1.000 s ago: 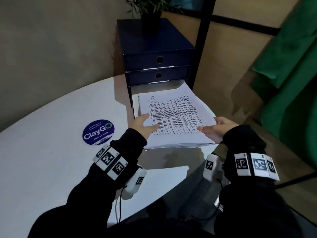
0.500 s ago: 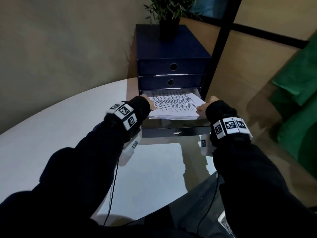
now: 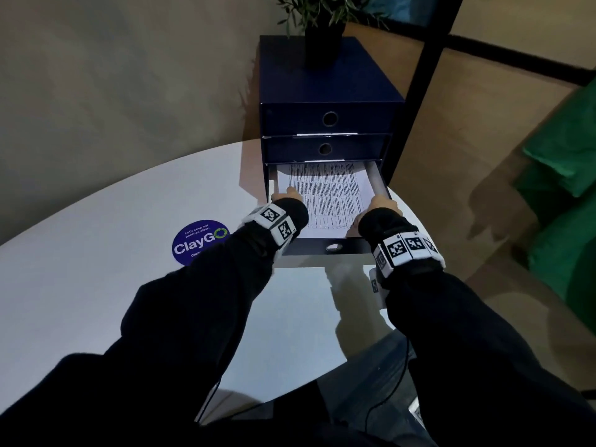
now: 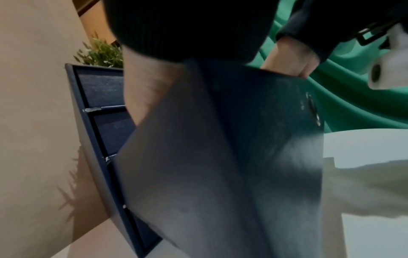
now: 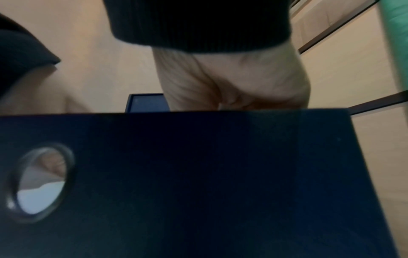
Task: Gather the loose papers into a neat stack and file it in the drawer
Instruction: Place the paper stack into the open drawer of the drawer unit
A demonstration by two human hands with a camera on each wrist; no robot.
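The stack of printed papers lies inside the open bottom drawer of a dark blue drawer unit. My left hand holds the stack's left edge, thumb on top of the sheets. At the stack's right edge my right hand reaches down into the drawer. Both hands' fingers are hidden by the sleeves and the drawer walls. The right wrist view shows the drawer front close up, and white paper and a fingertip show through its round finger hole. My right hand dips behind that front.
The unit stands at the far edge of a white round table, with a potted plant on top and two shut drawers above the open one. A blue ClayGo sticker lies left of my left arm. A black post and green fabric stand to the right.
Both hands have carried the stack forward from above the table and lowered it into the open bottom drawer. It now sits between the drawer walls.
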